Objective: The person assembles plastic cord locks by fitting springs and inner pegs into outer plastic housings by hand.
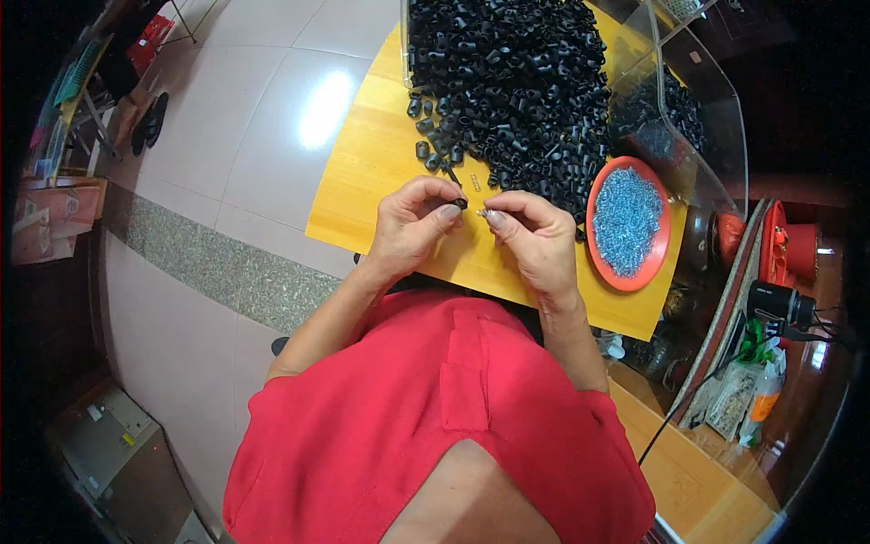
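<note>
My left hand (410,225) pinches a small black plastic piece (461,203) between thumb and forefinger. Facing it a short way off, my right hand (546,247) grips a tiny silvery coil spring (484,213) by its end. A similar spring (475,182) lies loose on the yellow table (355,172), just beyond my fingertips. Past both hands spreads a large heap of small black hollow plastic pieces (507,86). Right of my right hand stands a red oval plate (625,282), filled with small shiny bluish springs (625,222).
A clear plastic bin (736,136) with more black pieces sits at the far right. Beyond the table's right side are a black camera-like device (779,306) with cables and a bottle with an orange label (767,399). Another person's foot in a dark sandal (154,122) shows at far left.
</note>
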### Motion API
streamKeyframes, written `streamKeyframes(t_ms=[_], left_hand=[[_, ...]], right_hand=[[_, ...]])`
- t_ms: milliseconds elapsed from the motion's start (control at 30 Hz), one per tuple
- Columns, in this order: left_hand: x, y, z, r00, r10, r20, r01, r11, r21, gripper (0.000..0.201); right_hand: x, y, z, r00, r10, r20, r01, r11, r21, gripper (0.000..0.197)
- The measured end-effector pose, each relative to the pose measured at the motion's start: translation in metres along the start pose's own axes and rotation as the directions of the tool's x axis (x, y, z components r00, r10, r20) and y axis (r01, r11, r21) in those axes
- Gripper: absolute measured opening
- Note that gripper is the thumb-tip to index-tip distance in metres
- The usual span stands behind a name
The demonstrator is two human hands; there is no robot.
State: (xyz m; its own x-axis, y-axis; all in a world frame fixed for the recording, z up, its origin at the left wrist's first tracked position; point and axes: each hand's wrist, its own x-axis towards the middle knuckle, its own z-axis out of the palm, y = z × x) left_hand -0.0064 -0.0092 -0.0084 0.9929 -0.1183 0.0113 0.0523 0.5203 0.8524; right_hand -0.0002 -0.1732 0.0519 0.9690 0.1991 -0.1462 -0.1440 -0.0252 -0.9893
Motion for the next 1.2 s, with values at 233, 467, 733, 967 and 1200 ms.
streamKeyframes(t_ms=[233,467,733,967,1200], left_hand=[[-0.001,0.001,0.003,1.0,0.02,0.016,-0.021,0.999,0.048,0.011],[-0.002,0.002,0.0,0.987,0.089,0.132,-0.118,0.966,0.232,0.013],[-0.002,0.001,0.001,0.984,0.097,0.146,-0.134,0.955,0.265,0.012],[-0.003,-0.004,-0.004,0.999,-0.042,-0.032,0.04,0.996,-0.08,0.017],[-0.001,-0.002,-0.006,0.999,-0.033,-0.031,0.028,0.989,-0.145,0.016]], right_hand=[[0.007,0.009,0.008,0.991,-0.125,0.048,0.127,0.991,-0.051,0.012],[0.007,0.002,0.004,0.997,-0.003,0.079,0.001,1.0,0.026,0.011],[0.006,0.004,0.004,0.994,0.061,0.088,-0.04,0.975,-0.218,0.012],[0.028,0.004,-0.02,0.851,-0.505,0.14,0.407,0.469,-0.784,0.012],[0.038,0.007,-0.01,0.816,-0.5,0.29,0.457,0.249,-0.854,0.009]])
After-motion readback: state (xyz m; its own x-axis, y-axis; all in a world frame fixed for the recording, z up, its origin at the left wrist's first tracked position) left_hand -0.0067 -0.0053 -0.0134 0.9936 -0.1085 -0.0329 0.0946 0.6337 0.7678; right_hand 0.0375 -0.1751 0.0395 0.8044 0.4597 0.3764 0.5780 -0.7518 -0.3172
